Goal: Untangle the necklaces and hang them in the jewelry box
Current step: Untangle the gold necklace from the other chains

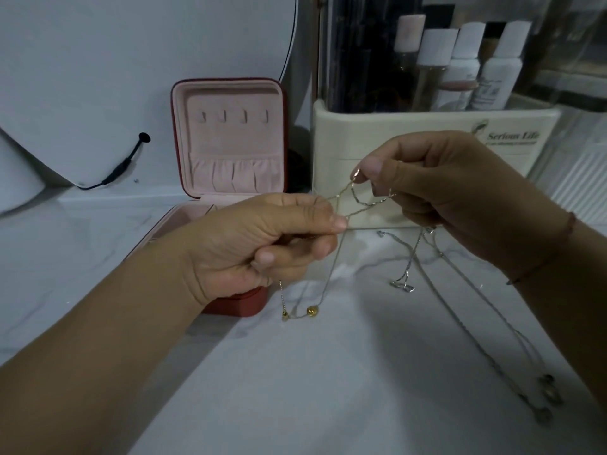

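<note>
Over marble counter [328, 372], left hand [262, 244], right hand [443, 188], each grip pinching tangled necklaces [368, 207]

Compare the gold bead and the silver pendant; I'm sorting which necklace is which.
The gold bead is round and yellow; the silver pendant is angular and pale. The bead hangs below the left hand, the pendant below the right hand. Both are strung on thin chains.

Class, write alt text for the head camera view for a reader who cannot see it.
A left hand and a right hand pinch tangled thin necklaces between them above a white table, the ends trailing down. Behind stands an open red jewelry box, its pink lid's four hooks empty, beside a cream organizer of bottles.
</note>
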Tool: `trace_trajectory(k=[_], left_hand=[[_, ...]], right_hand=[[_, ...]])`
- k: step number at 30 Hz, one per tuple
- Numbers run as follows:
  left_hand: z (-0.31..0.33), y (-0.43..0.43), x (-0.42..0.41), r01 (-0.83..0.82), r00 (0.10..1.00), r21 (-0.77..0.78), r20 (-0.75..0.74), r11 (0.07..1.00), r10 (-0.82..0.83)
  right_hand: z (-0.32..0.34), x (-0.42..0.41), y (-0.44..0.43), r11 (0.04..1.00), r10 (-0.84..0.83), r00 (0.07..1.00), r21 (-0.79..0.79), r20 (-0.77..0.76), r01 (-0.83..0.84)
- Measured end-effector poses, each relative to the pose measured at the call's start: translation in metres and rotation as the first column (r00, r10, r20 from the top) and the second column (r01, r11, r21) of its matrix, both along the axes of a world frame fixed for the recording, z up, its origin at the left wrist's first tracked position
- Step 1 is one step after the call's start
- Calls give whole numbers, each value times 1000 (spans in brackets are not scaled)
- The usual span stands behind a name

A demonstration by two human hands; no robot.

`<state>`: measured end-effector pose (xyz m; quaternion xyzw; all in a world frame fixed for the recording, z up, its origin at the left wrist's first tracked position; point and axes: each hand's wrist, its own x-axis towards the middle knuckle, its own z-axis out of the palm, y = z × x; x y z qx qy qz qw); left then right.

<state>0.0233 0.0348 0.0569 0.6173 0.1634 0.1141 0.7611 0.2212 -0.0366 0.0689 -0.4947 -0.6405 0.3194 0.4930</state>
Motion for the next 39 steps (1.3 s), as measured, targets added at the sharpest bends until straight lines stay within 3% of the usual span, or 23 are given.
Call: trace_trajectory(k=[1, 4, 13, 20, 28, 30, 33, 36, 39], left_hand=[[-3, 1, 3, -53, 998, 83, -11, 995, 54], [-4, -6, 6, -224, 974, 129, 46, 966, 220], [-8, 1, 11, -487, 860, -27, 159, 873, 484], [-9, -2, 14, -410, 837, -311, 246, 858, 489], [-12, 10, 7, -277, 839, -285, 393, 918, 376], [-10, 11, 3, -269, 847, -218, 409, 938, 338], [-6, 12, -1, -361, 889, 75, 328, 930, 319], [-6, 11, 0, -410, 909, 412, 253, 814, 330], [-6, 10, 0, -414, 908, 601, 224, 683, 353]], right_hand=[[0, 0, 0, 1000, 0, 1000, 0, 0, 0], [0, 0, -1, 1000, -4, 1000, 3, -9, 4], [-1, -1, 0, 998, -62, 998, -31, 6, 62], [-2, -1, 2, 991, -84, 996, -101, 2, 84], [-2, 1, 2, 988, -116, 993, -104, -38, 111], [-1, 1, 2, 987, -133, 990, -94, -53, 128], [0, 1, 1, 983, -177, 978, -58, -111, 172], [2, -2, 0, 979, -195, 974, 32, -112, 200], [2, -5, 0, 958, -235, 970, 150, -69, 243]])
